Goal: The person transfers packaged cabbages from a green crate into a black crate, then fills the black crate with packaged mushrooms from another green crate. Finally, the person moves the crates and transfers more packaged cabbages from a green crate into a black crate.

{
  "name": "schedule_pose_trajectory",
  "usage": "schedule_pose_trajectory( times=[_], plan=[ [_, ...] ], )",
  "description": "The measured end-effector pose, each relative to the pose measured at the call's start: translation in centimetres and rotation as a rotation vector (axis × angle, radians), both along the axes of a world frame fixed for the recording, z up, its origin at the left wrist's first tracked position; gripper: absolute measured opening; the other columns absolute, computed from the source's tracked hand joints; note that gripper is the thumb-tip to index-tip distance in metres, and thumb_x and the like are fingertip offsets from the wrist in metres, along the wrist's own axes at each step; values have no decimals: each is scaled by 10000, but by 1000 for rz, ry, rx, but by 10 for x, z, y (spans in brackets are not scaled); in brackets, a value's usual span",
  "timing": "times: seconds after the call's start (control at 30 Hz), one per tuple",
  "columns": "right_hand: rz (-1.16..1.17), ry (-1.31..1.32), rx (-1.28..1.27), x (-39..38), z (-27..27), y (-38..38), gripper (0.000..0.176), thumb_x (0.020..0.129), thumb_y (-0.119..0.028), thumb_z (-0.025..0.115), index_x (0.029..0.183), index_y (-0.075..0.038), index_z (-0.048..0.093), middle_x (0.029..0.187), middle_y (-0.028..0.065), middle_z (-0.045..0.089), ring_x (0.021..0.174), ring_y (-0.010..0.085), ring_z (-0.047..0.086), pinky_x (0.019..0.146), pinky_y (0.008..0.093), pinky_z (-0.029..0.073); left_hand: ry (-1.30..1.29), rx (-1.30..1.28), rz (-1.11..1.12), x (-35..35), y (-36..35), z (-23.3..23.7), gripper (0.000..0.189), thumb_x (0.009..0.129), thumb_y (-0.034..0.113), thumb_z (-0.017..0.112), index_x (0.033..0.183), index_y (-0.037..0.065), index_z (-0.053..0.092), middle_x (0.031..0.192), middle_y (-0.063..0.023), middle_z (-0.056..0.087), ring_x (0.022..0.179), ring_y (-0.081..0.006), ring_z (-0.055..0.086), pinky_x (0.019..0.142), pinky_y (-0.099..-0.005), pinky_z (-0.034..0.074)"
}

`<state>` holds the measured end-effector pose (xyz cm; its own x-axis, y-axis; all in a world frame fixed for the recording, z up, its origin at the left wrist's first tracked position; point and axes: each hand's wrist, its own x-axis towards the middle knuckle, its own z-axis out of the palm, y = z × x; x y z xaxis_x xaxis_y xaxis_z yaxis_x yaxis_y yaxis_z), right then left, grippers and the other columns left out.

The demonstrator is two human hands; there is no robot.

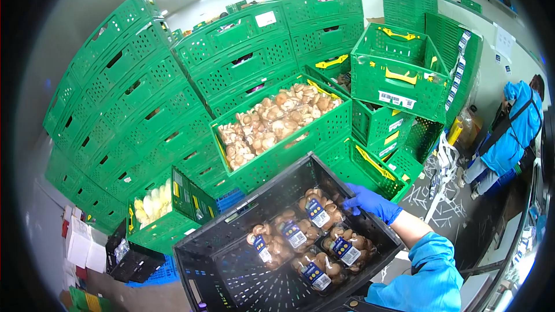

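Note:
A black plastic crate (231, 240) is tilted in front of me. In its right part lie several clear-wrapped packs of brown mushrooms (347, 245) with dark blue labels; the left part shows bare slotted floor. My right hand (373, 201), in a blue glove, is closed over the crate's right rim, fingers inside. A small violet-blue patch at the crate's lower left edge may be a bit of my gloved left hand; its fingers cannot be made out. Just beyond the black crate, a green crate (292, 159) holds many packed brown mushrooms (277, 118).
Stacked green crates (127, 89) form a wall at the left and back. An open green crate (399, 75) with yellow handles tops a stack at right. Pale vegetables (153, 203) fill a crate at left. A person in blue (511, 127) stands at right near white straps (444, 164).

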<state>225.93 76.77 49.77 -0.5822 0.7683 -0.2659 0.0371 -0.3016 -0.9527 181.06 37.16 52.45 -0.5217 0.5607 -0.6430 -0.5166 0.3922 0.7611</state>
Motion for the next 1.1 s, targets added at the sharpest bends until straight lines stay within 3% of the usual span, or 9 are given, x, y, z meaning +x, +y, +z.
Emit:
schedule_pose_trajectory(
  times=[0.23,0.5,0.67,0.77,0.83,0.87,0.93,1.0,1.1],
  plan=[
    [14,3,-34,-6,12,-2,514,759,36,561,1240,-82,424,725,33,528,540,109,485,453,227,391,-1,7,13,0,-4,-1,349,717,101,555,1061,38,558,921,-134,625,813,-266,626,738,-364,524],
    [-5,-11,-34,-11,10,-1,557,766,36,550,1282,-94,385,698,30,525,524,106,473,456,219,384,133,7,1,10,13,17,309,639,17,558,946,30,589,843,-88,605,743,-223,614,681,-326,519],
    [-8,-40,-27,-13,13,1,602,769,28,554,1318,-105,348,697,34,534,528,104,478,466,221,393,210,41,2,-8,0,-10,293,665,53,588,958,44,592,790,-64,589,712,-220,607,666,-326,517],
    [34,-36,-3,-11,11,2,602,769,25,557,1319,-102,348,690,38,543,526,102,485,473,223,401,299,61,-9,-14,-4,-19,318,659,48,586,977,41,593,817,-78,604,706,-228,609,665,-343,519],
    [21,-41,2,-12,15,2,603,771,21,558,1321,-84,337,681,37,545,516,100,485,475,226,405,157,115,44,4,7,2,343,651,40,576,994,38,594,855,-93,618,734,-228,606,688,-342,510],
    [1,-63,37,-12,17,1,565,749,6,579,1276,-65,388,671,36,544,504,102,486,469,229,411,115,110,43,-10,0,-9,355,646,34,564,999,40,595,897,-112,625,768,-230,601,717,-335,495],
    [-39,-130,54,-11,9,5,487,720,-13,600,1187,-48,467,675,27,539,494,103,487,455,230,410,135,66,52,-7,0,-2,341,654,42,583,993,26,608,950,-78,601,883,-177,564,768,-272,449],
    [-82,-121,83,-11,0,7,419,701,-24,610,1109,-41,518,676,15,528,484,101,488,444,231,410,243,59,29,-20,-10,-26,298,666,13,577,959,33,624,993,-56,602,922,-163,546,819,-270,417],
    [-63,-197,139,-10,5,11,418,716,-11,605,1123,-48,520,679,7,528,454,95,474,415,229,394,389,6,-117,-33,-10,-29,292,661,-22,568,936,50,636,1038,-30,592,929,-145,523,836,-258,389]
  ],
)
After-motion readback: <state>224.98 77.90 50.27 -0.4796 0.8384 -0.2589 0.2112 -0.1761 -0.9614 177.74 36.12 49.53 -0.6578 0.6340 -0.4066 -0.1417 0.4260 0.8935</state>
